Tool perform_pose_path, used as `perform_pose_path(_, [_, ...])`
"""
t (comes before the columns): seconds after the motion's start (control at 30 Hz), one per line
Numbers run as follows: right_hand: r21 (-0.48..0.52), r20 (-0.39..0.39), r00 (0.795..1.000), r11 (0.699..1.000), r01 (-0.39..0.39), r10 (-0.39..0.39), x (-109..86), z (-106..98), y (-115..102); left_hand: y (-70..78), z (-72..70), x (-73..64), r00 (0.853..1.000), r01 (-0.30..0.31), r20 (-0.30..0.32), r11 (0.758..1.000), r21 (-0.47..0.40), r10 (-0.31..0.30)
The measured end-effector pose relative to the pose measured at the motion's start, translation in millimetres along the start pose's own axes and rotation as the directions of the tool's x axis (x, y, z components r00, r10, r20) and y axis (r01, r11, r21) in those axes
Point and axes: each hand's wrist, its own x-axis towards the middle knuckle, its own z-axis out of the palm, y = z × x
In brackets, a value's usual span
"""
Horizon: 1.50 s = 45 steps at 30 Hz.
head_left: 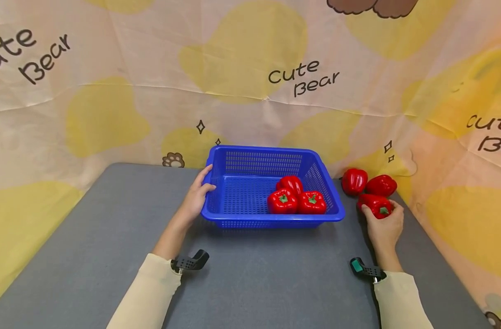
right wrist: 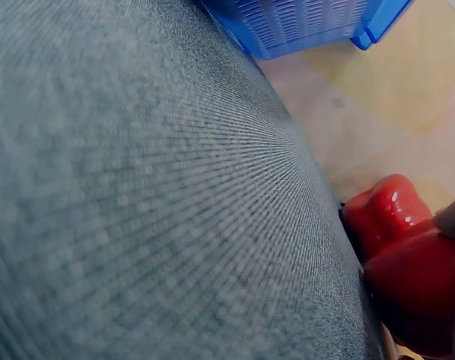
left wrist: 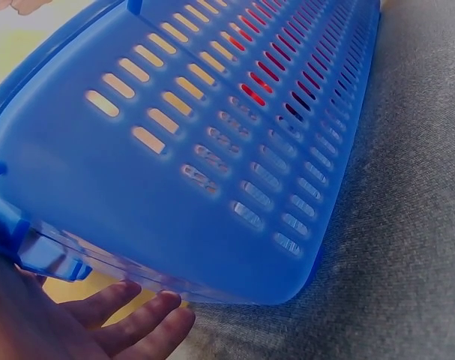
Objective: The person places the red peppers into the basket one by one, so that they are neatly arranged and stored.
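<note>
My left hand (head_left: 194, 197) holds the left rim of a blue plastic basket (head_left: 250, 218), its thumb over the edge. In the left wrist view, several fingers (left wrist: 148, 319) reach beneath the slotted basket wall (left wrist: 175, 232). Three red bell peppers with green stems, one of them a front pepper (head_left: 282, 202), sit in the basket's right half. To the right of the basket, my right hand (head_left: 385, 228) grips another red bell pepper (head_left: 374, 204) between thumb and fingers. Just behind it lie two more, a left pepper (head_left: 354, 181) and a right pepper (head_left: 381, 185).
A grey tabletop (head_left: 250, 278) lies under the basket and the loose peppers. Behind it hangs a printed cloth (head_left: 242, 55) with yellow patches and lettering, which also runs along the right side. Each wrist wears a black strap device, one being the left strap (head_left: 190, 261).
</note>
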Motion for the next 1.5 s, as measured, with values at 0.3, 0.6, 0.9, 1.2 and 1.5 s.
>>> perform_pose_path(0.3, [0.007,-0.065,0.994,0.996,0.089,-0.088,3.2,1.1,4.8,0.1,1.3,0.3,1.0,-0.008,0.001,1.0,-0.026,0.008])
perform_pose_path(0.6, [0.089,-0.117,0.982,0.983,0.161,-0.15,2.1,-1.5,2.0,-0.6,0.3,-0.5,1.0,-0.004,-0.001,1.0,-0.018,0.004])
perform_pose_path(0.9, [0.043,-0.206,0.967,0.986,0.164,-0.152,2.1,1.9,0.0,-0.8,0.2,0.4,1.0,-0.008,-0.004,1.0,-0.013,0.008])
perform_pose_path(1.2, [0.053,-0.225,0.958,0.979,0.195,-0.179,2.6,2.8,1.4,-0.1,0.1,-0.3,1.0,-0.006,-0.002,1.0,0.018,0.006])
perform_pose_path(1.5, [0.044,-0.184,0.958,0.972,0.23,-0.218,1.8,5.8,3.7,-1.1,-0.3,0.4,1.0,-0.01,-0.003,1.0,0.014,0.01])
